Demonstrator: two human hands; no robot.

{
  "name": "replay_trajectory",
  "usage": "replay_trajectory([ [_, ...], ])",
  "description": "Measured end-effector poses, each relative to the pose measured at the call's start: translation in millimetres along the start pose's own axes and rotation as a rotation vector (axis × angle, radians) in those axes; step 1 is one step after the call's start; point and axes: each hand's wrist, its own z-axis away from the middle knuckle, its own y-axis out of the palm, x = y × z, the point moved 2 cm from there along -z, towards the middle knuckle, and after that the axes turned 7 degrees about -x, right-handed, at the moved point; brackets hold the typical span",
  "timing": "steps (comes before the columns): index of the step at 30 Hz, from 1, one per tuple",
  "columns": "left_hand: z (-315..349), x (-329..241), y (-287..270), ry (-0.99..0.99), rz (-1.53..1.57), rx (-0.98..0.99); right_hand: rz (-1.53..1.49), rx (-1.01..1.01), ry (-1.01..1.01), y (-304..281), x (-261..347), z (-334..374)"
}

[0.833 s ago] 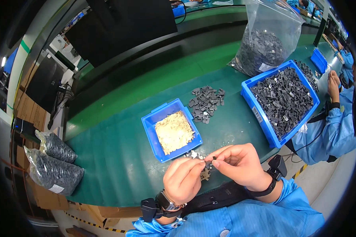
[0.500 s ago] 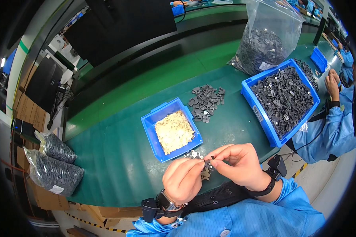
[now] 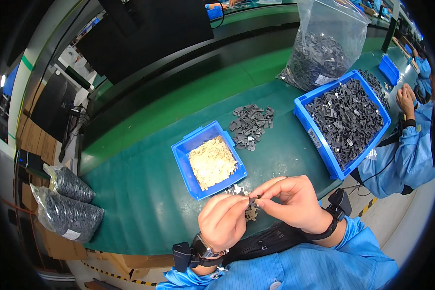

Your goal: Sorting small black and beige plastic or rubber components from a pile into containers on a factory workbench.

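Note:
Close to the table's near edge, my left hand [image 3: 223, 220] and my right hand [image 3: 295, 200] meet, both closed in a pinch. Between their fingertips is a small dark grey plastic piece [image 3: 256, 197], mostly covered by the fingers. Below it lie several small tan pieces [image 3: 251, 212], partly hidden by my hands. Just beyond my left hand is a small blue bin [image 3: 184, 166] holding flat cream-coloured pieces [image 3: 212, 163]. A few whitish bits [image 3: 236, 189] lie by its near corner. Behind the bin's right side spreads a loose pile of dark grey plastic parts [image 3: 251, 125].
A larger blue bin [image 3: 316, 140] full of dark parts stands at the right, with a big clear bag [image 3: 321, 53] of them behind it. Two filled bags [image 3: 70, 212] rest at the left edge. A co-worker's hand [image 3: 407, 101] shows at the far right.
My hands stay together in nearly the same place. The fingertips and the small dark piece have shifted slightly.

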Motion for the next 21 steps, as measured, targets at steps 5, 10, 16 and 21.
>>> replay_trajectory([
  [5,2,0,-1,0.014,-0.023,-0.002,-0.260,0.037,0.270,-4,-11,-3],
  [10,10,0,3,-0.083,0.155,-0.067,-0.795,0.137,0.708,-4,-29,-1],
  [16,26,-3,7,-0.325,0.360,-0.139,-0.633,0.150,0.273,3,-25,5],
  [21,23,-8,4,-0.305,0.321,-0.091,0.394,0.197,-0.439,3,1,8],
])
